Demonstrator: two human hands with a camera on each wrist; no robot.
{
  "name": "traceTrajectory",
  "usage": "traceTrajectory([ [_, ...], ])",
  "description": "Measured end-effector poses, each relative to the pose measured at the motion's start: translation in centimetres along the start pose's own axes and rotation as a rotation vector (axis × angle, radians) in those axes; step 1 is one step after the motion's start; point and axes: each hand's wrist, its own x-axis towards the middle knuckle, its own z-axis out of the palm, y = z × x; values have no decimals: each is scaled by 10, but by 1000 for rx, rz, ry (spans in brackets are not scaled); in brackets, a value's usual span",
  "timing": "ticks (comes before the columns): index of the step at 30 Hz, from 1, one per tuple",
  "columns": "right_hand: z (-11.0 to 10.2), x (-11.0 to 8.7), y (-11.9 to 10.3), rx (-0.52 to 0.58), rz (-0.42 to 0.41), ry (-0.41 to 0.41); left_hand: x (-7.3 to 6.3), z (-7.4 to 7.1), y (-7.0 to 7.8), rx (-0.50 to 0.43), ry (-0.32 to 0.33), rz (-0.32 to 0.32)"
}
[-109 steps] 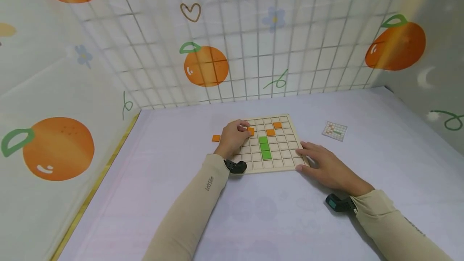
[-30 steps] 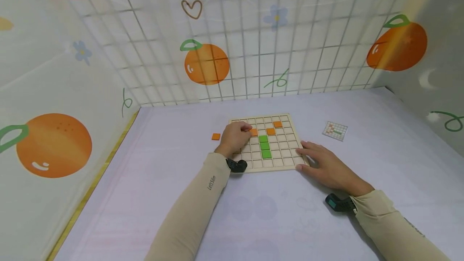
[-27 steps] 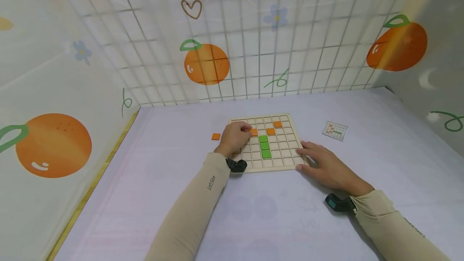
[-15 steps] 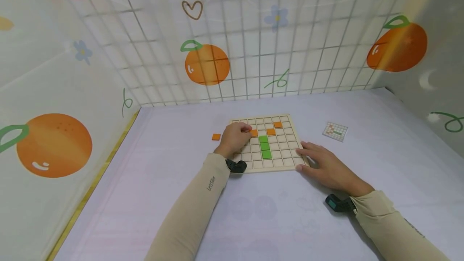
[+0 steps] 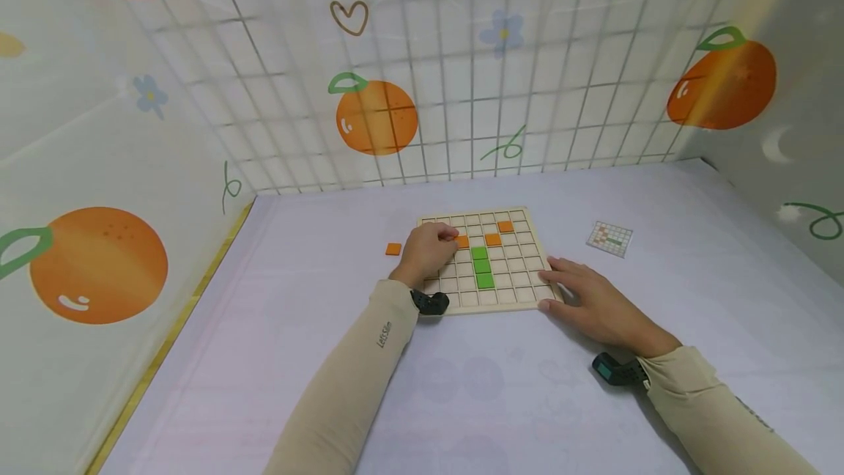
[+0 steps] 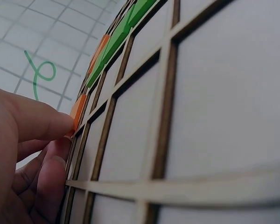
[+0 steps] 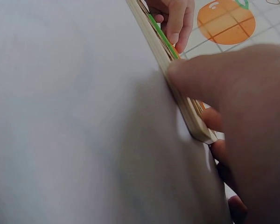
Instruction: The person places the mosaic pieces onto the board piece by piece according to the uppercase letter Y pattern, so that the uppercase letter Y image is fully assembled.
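Observation:
A pale wooden grid board [image 5: 517, 281] lies on the table. Three green tiles [image 5: 482, 266] stand in a column on it, and two orange tiles [image 5: 493, 240] sit toward its far right. My left hand [image 5: 425, 248] reaches over the board's left side, thumb and fingertips pinching another orange tile [image 6: 78, 112] at a cell left of the green column. Part of that tile is covered by the fingers. My right hand [image 5: 593, 306] rests at the near right corner, thumb [image 7: 182, 77] against the front edge and relaxed fingers on the right edge.
One loose orange tile [image 5: 393, 249] lies on the table left of the board. A small card [image 5: 609, 238] printed with a coloured grid lies to the right. A patterned curtain [image 5: 448, 116] stands behind the table.
Since the oldest frame, my left hand and its orange tile have shifted slightly right on the board. Over the last second both hands stay put. My right hand keeps its place at the corner.

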Motion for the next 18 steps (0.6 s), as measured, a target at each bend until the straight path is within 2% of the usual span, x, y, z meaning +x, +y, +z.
traceTrajectory([
  [13, -2, 1, -3, 7, -2, -7, -2, -3, 2, 32, -4, 8],
  [18, -1, -1, -2, 19, -14, 4, -3, -2, 1, -38, -13, 10],
])
